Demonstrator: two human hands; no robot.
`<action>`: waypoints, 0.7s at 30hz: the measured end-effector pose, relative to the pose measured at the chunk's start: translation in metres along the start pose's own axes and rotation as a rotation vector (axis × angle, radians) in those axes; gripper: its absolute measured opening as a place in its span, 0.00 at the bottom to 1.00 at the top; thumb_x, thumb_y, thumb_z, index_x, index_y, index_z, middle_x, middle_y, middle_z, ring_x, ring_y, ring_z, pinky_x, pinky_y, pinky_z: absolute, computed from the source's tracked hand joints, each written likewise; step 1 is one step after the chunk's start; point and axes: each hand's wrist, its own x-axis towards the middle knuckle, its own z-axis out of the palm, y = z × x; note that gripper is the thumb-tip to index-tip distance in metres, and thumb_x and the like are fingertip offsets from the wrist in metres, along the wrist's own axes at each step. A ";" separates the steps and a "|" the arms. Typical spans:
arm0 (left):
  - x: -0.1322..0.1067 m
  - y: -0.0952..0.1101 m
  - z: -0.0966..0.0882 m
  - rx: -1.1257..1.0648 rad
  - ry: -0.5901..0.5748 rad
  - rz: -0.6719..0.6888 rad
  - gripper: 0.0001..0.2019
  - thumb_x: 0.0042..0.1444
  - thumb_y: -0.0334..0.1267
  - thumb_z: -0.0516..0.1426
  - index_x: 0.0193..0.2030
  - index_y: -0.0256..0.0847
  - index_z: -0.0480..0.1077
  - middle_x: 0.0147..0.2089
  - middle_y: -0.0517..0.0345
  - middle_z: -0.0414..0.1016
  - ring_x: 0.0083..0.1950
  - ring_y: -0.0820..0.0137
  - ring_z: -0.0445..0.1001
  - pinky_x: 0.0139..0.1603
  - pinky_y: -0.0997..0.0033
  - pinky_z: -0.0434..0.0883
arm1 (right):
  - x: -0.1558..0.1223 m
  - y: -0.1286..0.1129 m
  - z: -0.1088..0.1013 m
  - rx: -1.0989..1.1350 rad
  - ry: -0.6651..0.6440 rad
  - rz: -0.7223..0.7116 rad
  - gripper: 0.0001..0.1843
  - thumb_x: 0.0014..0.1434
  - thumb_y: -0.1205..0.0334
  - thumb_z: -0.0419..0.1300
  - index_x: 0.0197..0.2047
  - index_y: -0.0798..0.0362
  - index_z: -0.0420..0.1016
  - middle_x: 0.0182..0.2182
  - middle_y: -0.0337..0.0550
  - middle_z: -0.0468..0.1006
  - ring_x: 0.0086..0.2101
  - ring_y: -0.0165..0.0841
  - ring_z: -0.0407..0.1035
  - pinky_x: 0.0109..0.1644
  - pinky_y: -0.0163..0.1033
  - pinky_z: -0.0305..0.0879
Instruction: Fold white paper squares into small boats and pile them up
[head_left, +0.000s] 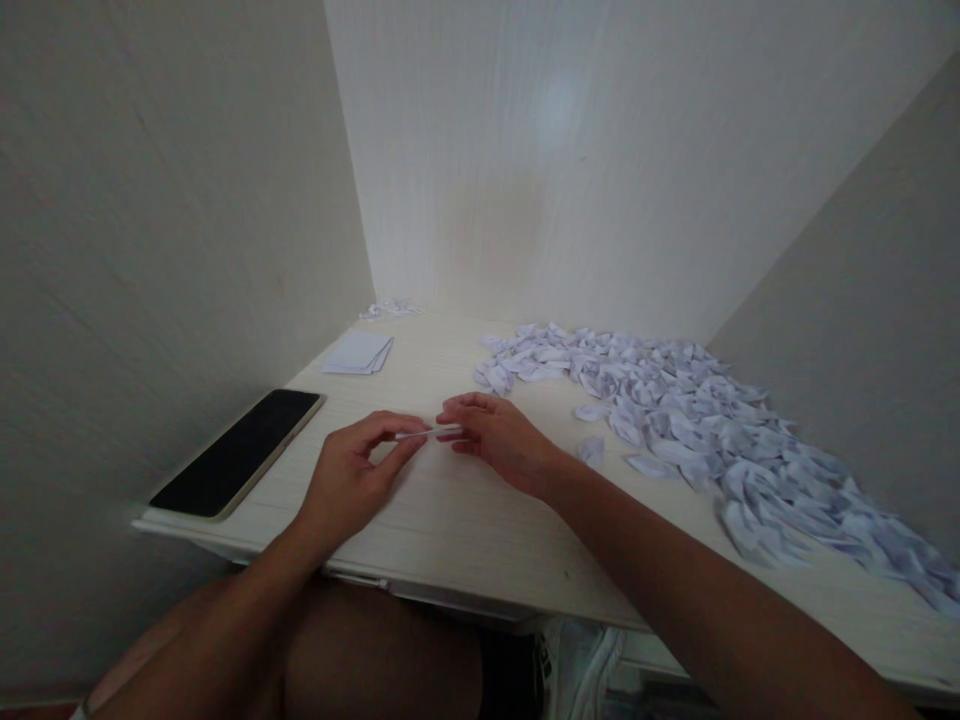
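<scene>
A narrow piece of white paper (411,435) is held level between my two hands, just above the table, seen almost edge-on. My left hand (356,465) pinches its left end between thumb and fingers. At the other end, my right hand (499,437) has its fingers closed around the paper, with the thumb side partly hidden. Beyond my left hand lies a small stack of white paper sheets (357,352). To the right of my right hand, a loose folded paper piece (591,451) rests on the table.
A large heap of folded white paper pieces (675,410) spreads along the table's back and right side. A black phone (240,450) lies at the left edge. Small paper scraps (391,308) sit in the back left corner. Walls enclose the pale table (465,540).
</scene>
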 end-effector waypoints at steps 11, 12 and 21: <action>0.001 -0.004 0.004 -0.434 0.008 -0.374 0.17 0.45 0.40 0.70 0.40 0.37 0.77 0.30 0.57 0.81 0.29 0.69 0.80 0.33 0.71 0.79 | 0.006 0.015 -0.001 -0.315 -0.053 -0.301 0.10 0.50 0.58 0.70 0.34 0.54 0.78 0.30 0.38 0.80 0.30 0.28 0.72 0.38 0.37 0.68; 0.001 -0.004 0.003 -0.485 0.006 -0.410 0.17 0.44 0.40 0.71 0.40 0.37 0.76 0.31 0.57 0.82 0.29 0.70 0.80 0.34 0.71 0.79 | 0.007 0.016 -0.001 -0.300 -0.051 -0.304 0.10 0.50 0.58 0.70 0.35 0.54 0.78 0.30 0.38 0.80 0.30 0.28 0.72 0.38 0.36 0.68; -0.002 -0.008 0.003 -0.555 0.002 -0.432 0.12 0.44 0.38 0.71 0.35 0.36 0.78 0.30 0.56 0.81 0.29 0.70 0.79 0.34 0.69 0.80 | 0.003 0.015 0.001 -0.401 -0.077 -0.292 0.11 0.50 0.59 0.69 0.37 0.54 0.79 0.31 0.39 0.80 0.30 0.28 0.70 0.36 0.36 0.67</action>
